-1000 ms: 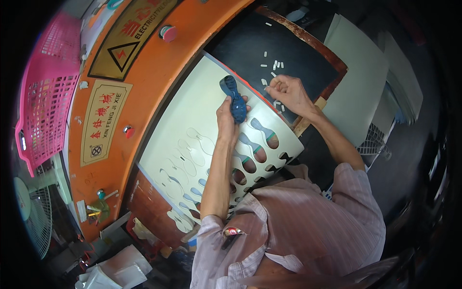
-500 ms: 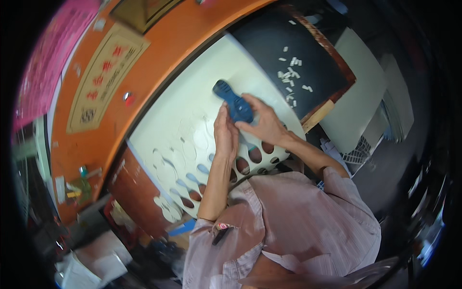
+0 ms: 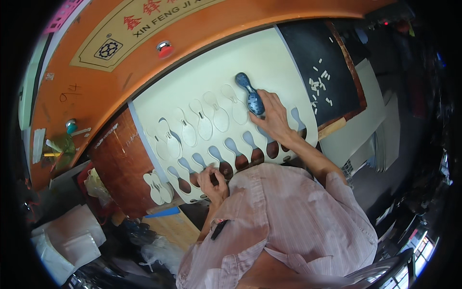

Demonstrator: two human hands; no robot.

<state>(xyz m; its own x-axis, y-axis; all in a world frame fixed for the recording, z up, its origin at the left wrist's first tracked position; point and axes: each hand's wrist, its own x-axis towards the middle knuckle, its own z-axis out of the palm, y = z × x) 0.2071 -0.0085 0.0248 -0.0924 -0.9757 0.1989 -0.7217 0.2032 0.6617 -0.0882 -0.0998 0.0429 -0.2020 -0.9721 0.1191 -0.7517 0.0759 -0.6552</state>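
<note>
A blue, sole-shaped cutting die (image 3: 255, 103) lies on a large off-white sheet (image 3: 192, 84), narrow end away from me. My right hand (image 3: 273, 115) grips its wide end, with fingers along the right side and thumb at the near end. My left hand (image 3: 211, 184) is at the sheet's near edge, its fingers curled in a pinch on a strip between cut-out holes. Sole-shaped outlines (image 3: 204, 126) are cut in a row left of the die, their pieces still lying in place. Nearer to me runs a row of open sole-shaped holes (image 3: 232, 145).
An orange machine beam (image 3: 192, 36) with a red button (image 3: 164, 49) spans the far side. Small white scraps (image 3: 317, 86) lie on a black board at right. Cut sole pieces (image 3: 158, 188) are stacked at left on a reddish-brown board (image 3: 122, 164).
The die, held up in both hands before, now rests on the sheet under my right hand. My left hand has let go of it and moved back to the sheet's near edge.
</note>
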